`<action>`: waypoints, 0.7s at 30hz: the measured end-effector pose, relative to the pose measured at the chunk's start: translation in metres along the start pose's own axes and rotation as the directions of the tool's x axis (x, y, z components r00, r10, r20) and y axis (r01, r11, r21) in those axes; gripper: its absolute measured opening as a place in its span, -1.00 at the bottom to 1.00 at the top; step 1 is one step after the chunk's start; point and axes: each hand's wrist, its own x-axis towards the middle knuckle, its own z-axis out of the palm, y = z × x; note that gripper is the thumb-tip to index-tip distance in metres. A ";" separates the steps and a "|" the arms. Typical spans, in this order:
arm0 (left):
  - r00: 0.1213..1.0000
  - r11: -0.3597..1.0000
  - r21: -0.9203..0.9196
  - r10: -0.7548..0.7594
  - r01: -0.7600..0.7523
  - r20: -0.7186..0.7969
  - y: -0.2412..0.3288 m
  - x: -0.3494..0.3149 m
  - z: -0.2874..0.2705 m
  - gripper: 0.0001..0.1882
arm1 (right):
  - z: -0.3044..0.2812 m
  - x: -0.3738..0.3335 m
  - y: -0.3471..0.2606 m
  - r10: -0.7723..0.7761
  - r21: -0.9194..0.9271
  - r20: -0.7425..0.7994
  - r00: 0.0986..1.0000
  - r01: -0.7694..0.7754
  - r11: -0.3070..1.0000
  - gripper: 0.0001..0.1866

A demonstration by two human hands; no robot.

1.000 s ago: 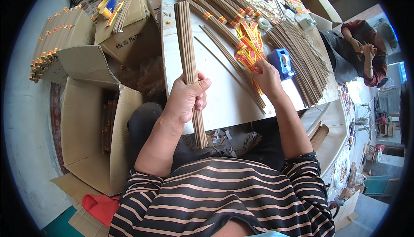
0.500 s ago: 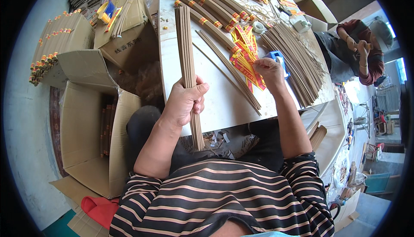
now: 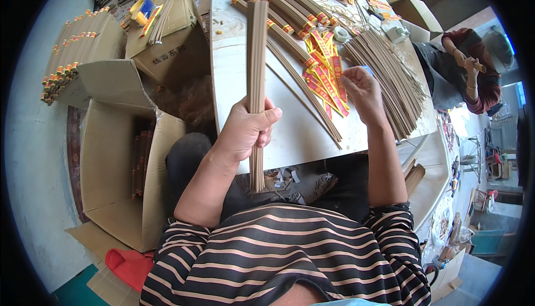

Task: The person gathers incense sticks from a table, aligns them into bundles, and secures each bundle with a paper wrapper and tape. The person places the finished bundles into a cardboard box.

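My left hand [image 3: 251, 128] is wrapped round a thick bundle of brown incense sticks [image 3: 256, 55], upright in front of the table's near edge. Over the table, my right hand [image 3: 363, 93] is closed, with thumb and fingertips pinching the edge of a red-and-yellow paper label [image 3: 336, 72]. More such labels [image 3: 320, 86] lie in a loose pile beside and under it. A blue tape dispenser [image 3: 367, 69] shows only a corner behind the right hand. A few loose sticks [image 3: 304, 91] lie slantwise between my hands.
Banded incense bundles [image 3: 278, 5] lie at the table's far side, a spread of loose sticks [image 3: 384, 77] to the right. An open carton [image 3: 114, 161] with bundles inside stands at my left; stacked banded bundles [image 3: 78, 50] are behind it. A co-worker [image 3: 468, 69] sits at the right holding a stick-like thing.
My right hand has shifted slightly right, pulling a label a little from the pile and covering most of the tape dispenser. The bundle in my left hand has moved right and stands straighter.
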 end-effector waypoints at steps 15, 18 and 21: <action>0.999 0.861 0.507 -0.039 0.033 0.001 0.005 -0.046 0.064 -0.77 | 0.056 -0.125 -0.086 0.041 0.146 0.288 0.957 -0.086 0.986 -0.83; 0.998 0.805 0.592 -0.067 0.045 0.016 -0.003 -0.055 0.067 -0.66 | 0.058 -0.139 -0.091 0.055 0.133 0.304 0.951 -0.100 0.986 -0.85; 0.994 0.736 0.672 -0.107 0.083 -0.006 -0.007 -0.062 0.068 -0.65 | 0.054 -0.150 -0.091 0.084 -0.005 0.286 0.955 -0.086 0.996 -0.86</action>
